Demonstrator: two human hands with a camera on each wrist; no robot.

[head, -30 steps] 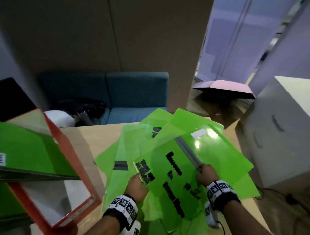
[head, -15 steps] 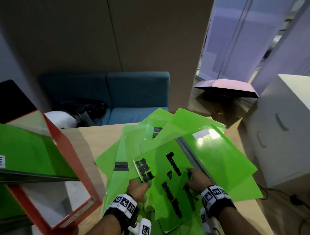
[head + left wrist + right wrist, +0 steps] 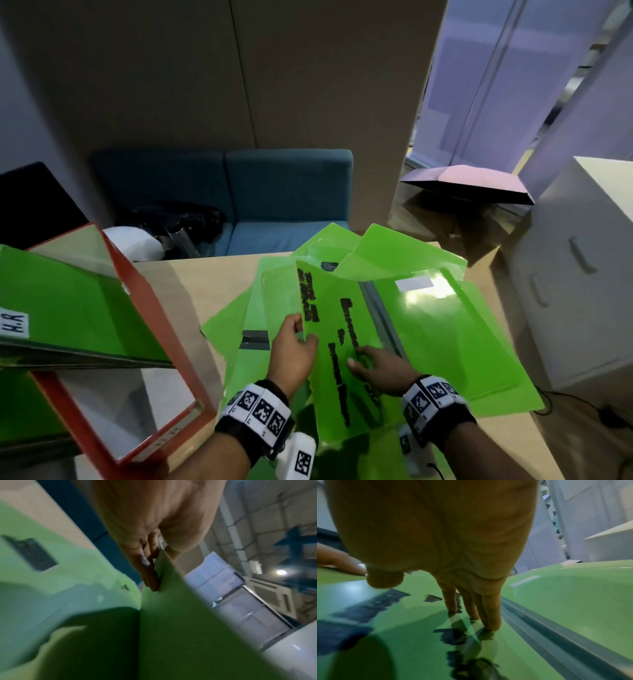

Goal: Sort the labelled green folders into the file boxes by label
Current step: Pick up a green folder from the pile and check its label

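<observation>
A green folder (image 3: 337, 346) with black handwriting lies on top of a fanned pile of green folders (image 3: 442, 329) on the table. My left hand (image 3: 303, 337) pinches its left edge between thumb and fingers (image 3: 150, 573) and tilts that edge up. My right hand (image 3: 363, 359) rests on the written face, its straight fingers (image 3: 471, 608) pressing down beside the grey spine strip (image 3: 547, 626). At the left stands a red file box (image 3: 150, 329) that holds green folders, one labelled H.R (image 3: 13, 323).
A wooden table (image 3: 191, 284) carries everything. A white drawer cabinet (image 3: 565, 291) stands close on the right. Behind the table are a blue sofa (image 3: 287, 192) with a black bag (image 3: 178, 219), and a pink umbrella (image 3: 472, 181) on the floor.
My right hand left the folder's spine strip and now lies flat on the written face. My left hand raised the folder's left edge, so the cover stands steeper.
</observation>
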